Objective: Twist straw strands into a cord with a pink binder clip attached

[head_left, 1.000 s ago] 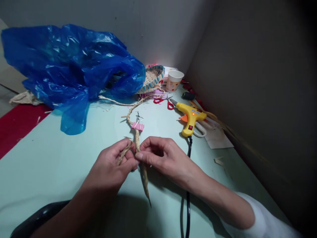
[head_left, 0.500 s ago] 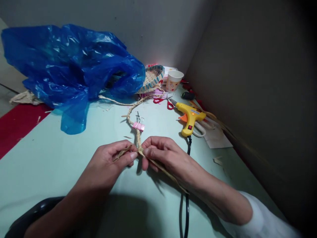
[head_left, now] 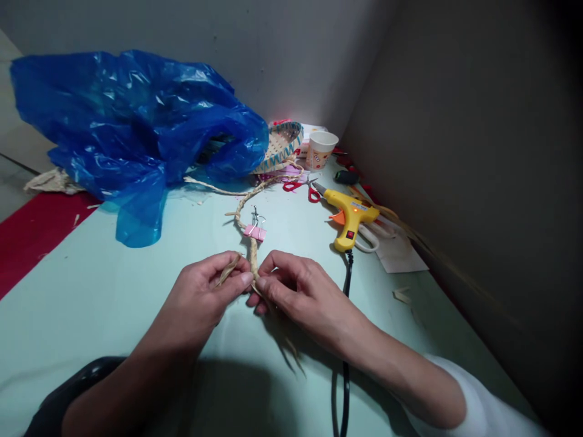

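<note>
A pale braided straw cord (head_left: 254, 252) runs toward me from the back of the table, with a pink binder clip (head_left: 255, 232) gripping it. At the cord's near end, my left hand (head_left: 218, 282) pinches a dry straw strand (head_left: 229, 269) that sticks up past its fingers. Close against it, my right hand (head_left: 291, 282) is closed on the braid's end, thumb and forefinger pressed together. Loose strand ends (head_left: 288, 349) trail below my right hand toward me. The fingertips partly hide the point where the strands cross.
A yellow hot glue gun (head_left: 350, 215) lies to the right, its black cord (head_left: 347, 376) running to the near edge. Behind are red-handled scissors (head_left: 313, 193), a paper cup (head_left: 321, 150) and a woven basket (head_left: 277, 149). A blue plastic bag (head_left: 136, 121) fills the back left.
My right hand has shifted slightly left, closer to my left hand. The strand that stretched along my right forearm now hangs down toward me beneath the hand.
</note>
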Demonstrator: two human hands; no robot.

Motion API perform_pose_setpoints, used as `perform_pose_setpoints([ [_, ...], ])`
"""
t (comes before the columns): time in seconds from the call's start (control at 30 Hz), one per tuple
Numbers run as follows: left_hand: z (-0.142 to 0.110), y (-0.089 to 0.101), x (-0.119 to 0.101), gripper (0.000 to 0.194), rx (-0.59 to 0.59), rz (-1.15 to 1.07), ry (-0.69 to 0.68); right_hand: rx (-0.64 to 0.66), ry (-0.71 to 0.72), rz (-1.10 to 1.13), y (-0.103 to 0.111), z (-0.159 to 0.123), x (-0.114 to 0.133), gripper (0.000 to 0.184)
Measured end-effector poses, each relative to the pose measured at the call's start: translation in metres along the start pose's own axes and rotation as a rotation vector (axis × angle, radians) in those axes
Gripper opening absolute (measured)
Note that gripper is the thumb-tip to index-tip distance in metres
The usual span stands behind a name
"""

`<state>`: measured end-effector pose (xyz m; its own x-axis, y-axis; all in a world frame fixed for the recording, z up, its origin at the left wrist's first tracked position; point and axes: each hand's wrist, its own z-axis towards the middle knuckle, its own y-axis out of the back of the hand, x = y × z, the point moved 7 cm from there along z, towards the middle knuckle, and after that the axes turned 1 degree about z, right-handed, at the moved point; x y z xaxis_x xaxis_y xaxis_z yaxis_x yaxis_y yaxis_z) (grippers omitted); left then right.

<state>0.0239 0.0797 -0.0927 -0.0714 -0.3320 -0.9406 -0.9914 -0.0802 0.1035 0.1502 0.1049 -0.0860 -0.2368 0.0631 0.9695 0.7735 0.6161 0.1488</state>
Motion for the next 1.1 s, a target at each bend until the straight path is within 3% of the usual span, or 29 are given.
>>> perform_pose_setpoints([
  [0.13,0.001,0.001,-0.003,0.017,0.000,0.011,-0.047,-0.134,0.126,-0.283,0.012,0.001,0.014,0.012],
  [0.4,0.000,-0.003,-0.004,0.017,0.101,0.180,-0.049,-0.129,0.081,-0.270,0.009,-0.002,0.013,0.018],
  [0.7,-0.004,-0.002,-0.010,0.016,0.069,0.310,-0.080,-0.106,-0.032,-0.013,0.006,0.011,-0.005,0.020],
  [0.8,-0.005,0.003,-0.011,0.019,-0.002,0.227,-0.086,-0.128,-0.072,0.117,0.006,0.013,-0.008,0.015],
  [0.97,-0.010,0.015,-0.007,0.030,-0.069,-0.017,0.067,-0.099,-0.110,0.236,0.003,0.012,-0.006,0.012],
  [1.1,-0.029,-0.003,-0.001,0.033,0.013,0.072,0.101,-0.138,-0.060,0.156,0.006,0.011,-0.003,0.012],
])
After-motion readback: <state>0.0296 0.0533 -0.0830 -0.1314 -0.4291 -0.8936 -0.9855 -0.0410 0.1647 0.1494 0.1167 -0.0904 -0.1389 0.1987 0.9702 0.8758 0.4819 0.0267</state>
